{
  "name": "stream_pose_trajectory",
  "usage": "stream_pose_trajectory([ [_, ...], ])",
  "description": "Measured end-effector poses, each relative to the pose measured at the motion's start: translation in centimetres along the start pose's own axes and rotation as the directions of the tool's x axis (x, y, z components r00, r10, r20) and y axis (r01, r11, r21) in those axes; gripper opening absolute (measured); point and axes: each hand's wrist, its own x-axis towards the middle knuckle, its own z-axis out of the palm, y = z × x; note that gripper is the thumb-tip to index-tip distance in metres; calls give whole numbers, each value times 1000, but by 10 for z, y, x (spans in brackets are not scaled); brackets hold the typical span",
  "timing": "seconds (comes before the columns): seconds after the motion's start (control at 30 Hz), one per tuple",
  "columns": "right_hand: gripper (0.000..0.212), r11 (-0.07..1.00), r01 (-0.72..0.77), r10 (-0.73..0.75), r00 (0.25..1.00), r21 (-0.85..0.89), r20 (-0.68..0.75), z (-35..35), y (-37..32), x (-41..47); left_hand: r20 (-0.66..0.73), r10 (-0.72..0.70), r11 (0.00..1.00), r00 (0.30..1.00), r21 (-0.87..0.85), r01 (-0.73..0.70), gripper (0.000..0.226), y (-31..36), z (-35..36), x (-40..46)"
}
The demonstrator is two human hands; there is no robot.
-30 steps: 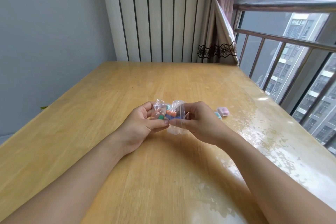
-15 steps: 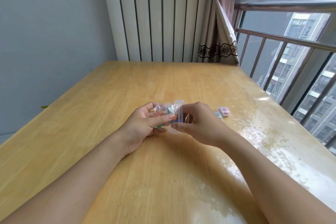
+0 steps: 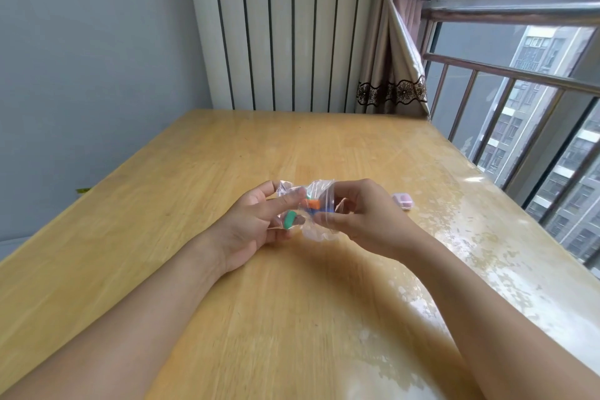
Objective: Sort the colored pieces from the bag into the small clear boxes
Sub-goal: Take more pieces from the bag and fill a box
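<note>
A small clear zip bag [image 3: 316, 230] is held just above the wooden table [image 3: 194, 269] between both hands. My left hand [image 3: 256, 224] pinches its left side, with a green piece [image 3: 290, 218] by the fingertips. My right hand [image 3: 367, 221] grips the bag's right side near the zip strip. An orange piece [image 3: 312, 204] and a blue piece [image 3: 316, 212] show through the plastic. A small clear box with a pink tint [image 3: 403, 200] sits on the table just right of my right hand, partly hidden by it.
The table's right edge runs along a window with a metal railing [image 3: 506, 75]. A curtain [image 3: 394, 75] hangs at the far right corner, and a ribbed white panel [image 3: 285, 26] stands behind the table's far edge. Glare covers the table's right side.
My hands have drawn slightly apart and the bag's top has spread. The green piece now sits lower at my left fingertips and the orange piece shows in the middle.
</note>
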Motion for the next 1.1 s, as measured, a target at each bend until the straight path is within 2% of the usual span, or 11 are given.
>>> stream_pose_trajectory([
  [0.03,9,1000,13,-13,1000,-25,2,1,-2,-1,-6,-1,1000,1000,9,1,46,-1,2,0],
  [0.17,13,998,32,-32,999,-54,-2,2,-5,-1,-65,45,999,997,26,-44,25,-4,3,2],
  [0.3,12,1000,20,-19,998,23,-52,-1,-5,-1,-76,64,998,995,9,-64,30,-1,2,3],
  [0.37,13,999,3,-2,999,54,-34,-1,-5,-1,-50,44,999,998,7,-44,33,0,1,2],
  [0.47,15,1000,7,-7,1000,22,7,5,-5,-2,8,19,1000,1000,9,-19,37,-1,4,-1],
  [0.6,20,999,-25,25,999,24,23,5,-6,-1,-35,30,998,999,-53,-32,33,-2,7,1],
  [0.7,15,993,-73,70,997,95,31,1,-8,-2,-42,12,995,999,-101,-16,38,-2,5,4],
  [0.9,9,988,-81,84,996,130,-13,-6,-10,-3,-52,-3,992,999,-129,-3,48,-1,1,4],
  [1.1,3,994,-30,30,1000,103,5,-2,-5,-3,-34,-17,995,999,-98,13,50,-2,-5,3],
])
